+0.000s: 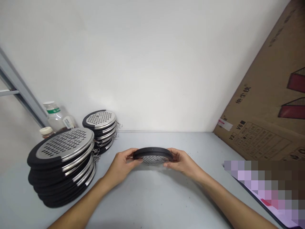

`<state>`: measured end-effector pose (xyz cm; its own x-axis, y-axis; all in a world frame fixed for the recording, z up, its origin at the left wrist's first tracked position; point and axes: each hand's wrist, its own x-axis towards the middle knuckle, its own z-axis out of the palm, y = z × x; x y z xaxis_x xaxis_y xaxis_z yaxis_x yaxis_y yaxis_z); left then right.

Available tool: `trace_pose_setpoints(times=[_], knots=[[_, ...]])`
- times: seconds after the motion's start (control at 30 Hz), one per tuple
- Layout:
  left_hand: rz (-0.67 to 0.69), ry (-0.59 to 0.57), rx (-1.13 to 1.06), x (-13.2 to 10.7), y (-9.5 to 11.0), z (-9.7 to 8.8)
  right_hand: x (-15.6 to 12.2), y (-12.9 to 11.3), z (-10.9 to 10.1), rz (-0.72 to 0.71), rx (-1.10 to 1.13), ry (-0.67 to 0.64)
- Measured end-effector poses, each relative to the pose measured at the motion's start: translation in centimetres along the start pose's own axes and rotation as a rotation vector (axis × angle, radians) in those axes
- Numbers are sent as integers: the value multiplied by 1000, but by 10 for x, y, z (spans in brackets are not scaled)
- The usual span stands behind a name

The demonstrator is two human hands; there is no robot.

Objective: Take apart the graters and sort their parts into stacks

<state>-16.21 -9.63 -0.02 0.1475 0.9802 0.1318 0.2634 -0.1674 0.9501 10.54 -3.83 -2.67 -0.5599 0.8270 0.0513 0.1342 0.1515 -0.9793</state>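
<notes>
White wall point(154, 63) rises beyond the grip, and a pale grey table point(152, 200) spreads beneath it. Left hand point(125, 161) and right hand point(182, 162) pinch opposite edges of a round, black-rimmed disc point(152, 154), each closed on it with the thumb on the near side. Held between them, the disc is tipped so that its thick black band lies uppermost and its perforated face shows below, turned toward the wearer. Being round, it looks longest crosswise, from hand to hand. To the grip's left stands a tall stack of similar discs point(63, 171), with a shorter stack point(101, 130) farther back and a clear bottle point(57, 117) behind the tall one. Right of the grip, well apart, leans a printed cardboard box point(264, 114).
</notes>
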Motion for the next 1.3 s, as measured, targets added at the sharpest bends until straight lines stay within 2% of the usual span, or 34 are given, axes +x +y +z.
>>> trace_pose_setpoints(times=[0.13, 0.27, 0.4, 0.5, 0.57, 0.63, 0.7, 0.77, 0.83, 0.87, 0.93, 1.07, 1.13, 1.23, 1.3], knots=[[-83, 31, -186, 3, -4, 0, 3, 1, -3, 13, -22, 38], [-197, 32, -392, 3, -8, 3, 1, -4, -3, 45, 110, 56], [-333, -40, -623, 0, -5, 5, -2, -14, 7, 64, 338, 33], [-390, -129, -674, -2, 1, 7, -1, -16, 15, 82, 521, 51], [-360, -192, -637, -4, 5, 8, 1, -12, 15, 101, 602, 103], [-264, -197, -519, -6, 8, 8, 2, -7, 13, 119, 637, 166], [-141, -125, -297, -8, 10, 6, 3, -4, 9, 133, 629, 205], [2, -42, 18, -10, 11, 4, 2, -5, 6, 147, 603, 182], [130, -20, 288, -11, 10, 2, 2, -7, 6, 162, 569, 130], [171, -32, 355, -12, 10, 2, 2, -8, 7, 168, 549, 102], [168, -63, 340, -11, 7, 4, 3, -10, 11, 185, 497, 66], [-2, -28, 160, -6, 3, 11, 8, -11, 22, 203, 384, 31], [-80, -50, 55, -4, 2, 14, 10, -13, 25, 199, 331, 6], [-155, -120, -80, -1, 0, 15, 12, -17, 25, 189, 269, -31], [-170, -120, -99, 0, -3, 15, 12, -19, 19, 190, 256, -63]])
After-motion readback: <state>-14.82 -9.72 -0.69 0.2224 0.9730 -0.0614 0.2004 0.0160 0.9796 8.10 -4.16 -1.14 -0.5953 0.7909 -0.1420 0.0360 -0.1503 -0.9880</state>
